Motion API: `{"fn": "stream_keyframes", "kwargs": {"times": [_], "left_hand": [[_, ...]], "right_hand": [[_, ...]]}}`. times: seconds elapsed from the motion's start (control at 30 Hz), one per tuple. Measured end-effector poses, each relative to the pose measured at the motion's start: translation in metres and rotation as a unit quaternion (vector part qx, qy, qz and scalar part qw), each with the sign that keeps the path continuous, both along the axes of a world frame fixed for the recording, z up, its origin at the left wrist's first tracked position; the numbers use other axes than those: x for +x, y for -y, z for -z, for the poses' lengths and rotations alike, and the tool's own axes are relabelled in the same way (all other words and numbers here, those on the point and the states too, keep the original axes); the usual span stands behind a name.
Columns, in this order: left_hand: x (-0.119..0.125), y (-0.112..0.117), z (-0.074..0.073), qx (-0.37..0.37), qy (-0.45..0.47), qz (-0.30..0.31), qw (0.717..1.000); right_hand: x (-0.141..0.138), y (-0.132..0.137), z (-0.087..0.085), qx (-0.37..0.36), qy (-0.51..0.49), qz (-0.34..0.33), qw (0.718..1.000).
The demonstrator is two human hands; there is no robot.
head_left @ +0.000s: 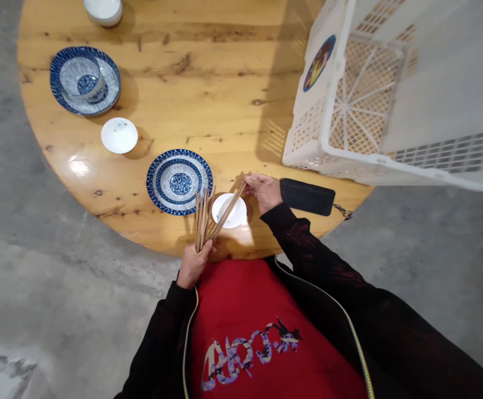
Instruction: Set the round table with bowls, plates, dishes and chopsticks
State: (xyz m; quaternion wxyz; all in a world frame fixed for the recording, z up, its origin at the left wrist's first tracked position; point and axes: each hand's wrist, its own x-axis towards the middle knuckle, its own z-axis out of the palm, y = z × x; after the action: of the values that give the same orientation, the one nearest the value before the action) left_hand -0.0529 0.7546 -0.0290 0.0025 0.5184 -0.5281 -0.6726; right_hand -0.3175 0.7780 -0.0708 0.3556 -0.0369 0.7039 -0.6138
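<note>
A bundle of wooden chopsticks point(202, 221) stands fanned out of my left hand point(194, 263), which is closed around their lower ends. My right hand point(263, 191) pinches the upper ends of a pair of chopsticks point(229, 209) that slants down to my left hand. Beneath this pair, near the table's front edge, sits a small white bowl point(238, 215). Left of it lies a blue-and-white patterned plate point(166, 183), partly behind the bundle's tips. A black phone-like case or wallet point(308, 197) with a strap clip lies just right of my right hand.
On the round wooden table point(208, 111), a large white plastic crate point(328, 127) takes up the right side. To the left are a small white bowl point(119, 136) and a patterned bowl point(81, 77) on a blue-rimmed plate point(110, 100). Another white bowl point(105, 11) is at the far edge.
</note>
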Motion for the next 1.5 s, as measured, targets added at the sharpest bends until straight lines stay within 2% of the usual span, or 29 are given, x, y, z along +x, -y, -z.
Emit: {"fn": "stream_keyframes", "kwargs": {"times": [0.4,0.73,0.83,0.93,1.0,1.13,1.2,1.27,1.4,1.5], "left_hand": [[0.002,0.001,0.004,-0.036,-0.012,0.009,0.999],[0.015,0.004,0.011,-0.109,-0.008,0.019,0.994],[0.026,0.004,0.007,-0.129,0.014,0.039,0.991],[0.04,0.004,-0.002,-0.166,0.044,0.069,0.983],[0.05,0.003,-0.008,-0.191,0.051,0.079,0.977],[0.063,0.005,-0.015,-0.228,0.057,0.05,0.971],[0.066,0.007,-0.016,-0.243,0.066,0.026,0.967],[0.067,0.01,-0.016,-0.252,0.078,0.006,0.965],[0.068,0.017,-0.015,-0.259,0.078,-0.014,0.963],[0.071,0.021,-0.012,-0.257,0.071,-0.018,0.964]], "right_hand": [[-0.002,0.0,-0.003,0.02,-0.004,-0.02,1.0],[-0.004,-0.005,-0.007,0.024,0.032,0.018,0.999],[-0.006,-0.016,-0.008,0.041,0.0,0.05,0.998],[-0.002,-0.033,-0.018,0.047,-0.082,0.077,0.993],[0.007,-0.045,-0.03,0.047,-0.142,0.059,0.987],[0.039,-0.057,-0.051,0.067,-0.181,-0.068,0.979],[0.053,-0.057,-0.054,0.093,-0.199,-0.121,0.968],[0.064,-0.053,-0.053,0.138,-0.25,-0.156,0.946],[0.073,-0.042,-0.052,0.241,-0.377,-0.224,0.866],[0.079,-0.035,-0.055,0.301,-0.423,-0.27,0.811]]}}
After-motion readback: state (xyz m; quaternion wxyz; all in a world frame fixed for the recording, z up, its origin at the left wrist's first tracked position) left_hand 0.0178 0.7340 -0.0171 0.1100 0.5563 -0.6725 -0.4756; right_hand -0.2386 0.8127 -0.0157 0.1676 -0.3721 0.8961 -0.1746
